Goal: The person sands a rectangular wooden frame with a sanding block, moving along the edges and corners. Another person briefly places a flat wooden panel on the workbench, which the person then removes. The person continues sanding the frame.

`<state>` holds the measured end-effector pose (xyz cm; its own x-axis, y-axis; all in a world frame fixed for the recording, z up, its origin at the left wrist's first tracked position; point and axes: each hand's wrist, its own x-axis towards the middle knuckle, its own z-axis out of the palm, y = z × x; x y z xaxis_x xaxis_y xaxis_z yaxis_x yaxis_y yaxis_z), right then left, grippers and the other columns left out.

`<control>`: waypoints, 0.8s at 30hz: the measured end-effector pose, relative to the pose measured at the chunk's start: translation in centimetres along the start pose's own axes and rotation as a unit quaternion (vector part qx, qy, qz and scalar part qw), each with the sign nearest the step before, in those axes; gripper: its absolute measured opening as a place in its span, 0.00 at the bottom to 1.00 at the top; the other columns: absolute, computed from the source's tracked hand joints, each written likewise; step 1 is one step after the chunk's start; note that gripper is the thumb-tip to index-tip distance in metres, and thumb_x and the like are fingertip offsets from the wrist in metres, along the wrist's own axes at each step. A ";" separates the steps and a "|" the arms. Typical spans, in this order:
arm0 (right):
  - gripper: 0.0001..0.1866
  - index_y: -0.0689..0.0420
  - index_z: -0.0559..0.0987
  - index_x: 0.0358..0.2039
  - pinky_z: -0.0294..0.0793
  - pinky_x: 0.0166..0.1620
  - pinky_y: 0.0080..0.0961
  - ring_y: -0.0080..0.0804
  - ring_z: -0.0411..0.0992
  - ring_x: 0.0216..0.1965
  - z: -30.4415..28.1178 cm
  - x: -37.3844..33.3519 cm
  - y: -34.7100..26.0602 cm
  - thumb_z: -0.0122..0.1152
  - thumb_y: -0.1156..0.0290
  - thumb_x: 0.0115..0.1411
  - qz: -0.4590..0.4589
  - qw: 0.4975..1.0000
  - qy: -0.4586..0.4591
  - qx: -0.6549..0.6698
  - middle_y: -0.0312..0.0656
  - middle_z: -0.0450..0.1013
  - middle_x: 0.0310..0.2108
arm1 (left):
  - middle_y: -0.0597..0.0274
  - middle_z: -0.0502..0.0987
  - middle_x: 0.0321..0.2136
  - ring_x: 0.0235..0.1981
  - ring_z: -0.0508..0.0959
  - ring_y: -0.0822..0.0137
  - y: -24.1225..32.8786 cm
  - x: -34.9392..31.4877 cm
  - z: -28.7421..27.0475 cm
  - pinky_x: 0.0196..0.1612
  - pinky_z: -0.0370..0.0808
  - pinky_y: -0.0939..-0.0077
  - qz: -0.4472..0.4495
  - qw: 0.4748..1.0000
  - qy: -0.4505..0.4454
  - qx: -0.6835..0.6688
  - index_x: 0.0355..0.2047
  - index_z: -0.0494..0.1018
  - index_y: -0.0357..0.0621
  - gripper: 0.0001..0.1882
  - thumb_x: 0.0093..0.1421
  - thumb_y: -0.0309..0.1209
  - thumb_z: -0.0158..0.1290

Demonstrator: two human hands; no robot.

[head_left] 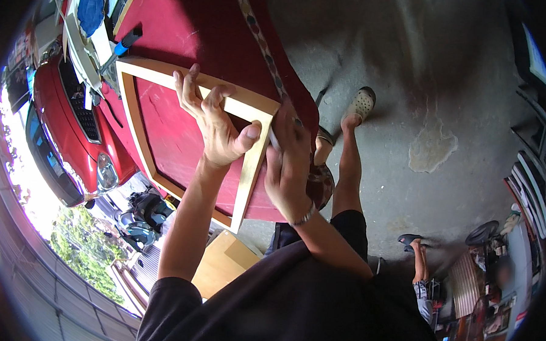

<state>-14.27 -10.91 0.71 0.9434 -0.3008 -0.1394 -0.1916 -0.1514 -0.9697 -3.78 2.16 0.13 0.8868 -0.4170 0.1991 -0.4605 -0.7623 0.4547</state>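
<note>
A shaded workshop or garage with a grey concrete floor point(381, 206) opens onto daylight, where a red car point(50, 103) stands at nine o'clock from the middle of the view. Another person point(420, 262) shows at four o'clock, and a cardboard box point(226, 263) sits toward seven. At eleven spreads a table point(200, 27) covered in red, with a blue-and-black handled tool point(123, 45) at ten.

The wooden frame point(249, 178) lies on the table at nine o'clock. The step in hand looks like working on its two-o'clock corner, steadied on one side and pressed or rubbed on the other. The next move seems to call for keeping that corner steady under even pressure.

The left hand point(215, 124) is spread loosely, fingers over the upper bar and thumb by the corner, not clenched. The right hand point(290, 165) is bent against the corner's outer edge; shadow hides its fingertips, so I cannot tell whether it grips anything.
</note>
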 end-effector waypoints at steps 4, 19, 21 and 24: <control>0.29 0.67 0.60 0.71 0.62 0.63 0.42 0.53 0.66 0.58 0.0 -0.4 0.2 0.43 0.66 0.74 0.011 1.000 -0.019 -0.001 0.57 0.58 0.71 | 0.32 0.51 0.65 0.72 0.39 0.32 -0.1 0.0 0.4 0.68 0.40 0.28 0.006 1.000 0.022 -0.009 0.52 0.67 0.45 0.42 0.56 0.71 0.52; 0.21 0.57 0.77 0.60 0.72 0.45 0.36 0.40 0.71 0.39 -10.5 8.2 -0.2 0.48 0.61 0.75 -0.019 0.983 -0.184 -0.023 0.48 0.78 0.40 | 0.30 0.54 0.65 0.71 0.44 0.30 -0.1 0.9 -2.0 0.71 0.40 0.32 0.034 0.999 -0.036 -0.018 0.55 0.70 0.47 0.50 0.46 0.76 0.58; 0.20 0.54 0.78 0.61 0.71 0.48 0.35 0.39 0.71 0.39 -11.0 8.8 -1.2 0.50 0.62 0.74 -0.070 0.966 -0.243 -0.051 0.44 0.80 0.48 | 0.28 0.52 0.67 0.72 0.45 0.28 -1.1 0.4 -2.0 0.71 0.40 0.31 0.057 0.997 -0.045 -0.016 0.59 0.70 0.48 0.57 0.40 0.80 0.58; 0.19 0.52 0.79 0.60 0.69 0.51 0.35 0.38 0.71 0.40 -8.9 10.1 -2.5 0.52 0.63 0.73 -0.113 0.948 -0.290 -0.066 0.37 0.79 0.55 | 0.28 0.53 0.67 0.71 0.45 0.28 -1.2 0.1 -1.5 0.71 0.41 0.31 0.045 0.998 -0.035 -0.014 0.58 0.70 0.48 0.57 0.40 0.81 0.58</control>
<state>-6.66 -21.98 3.48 0.9470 0.3164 -0.0552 0.0367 -0.2775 -0.9600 -3.04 3.77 0.94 0.8371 -0.5172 0.1785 -0.5354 -0.7074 0.4614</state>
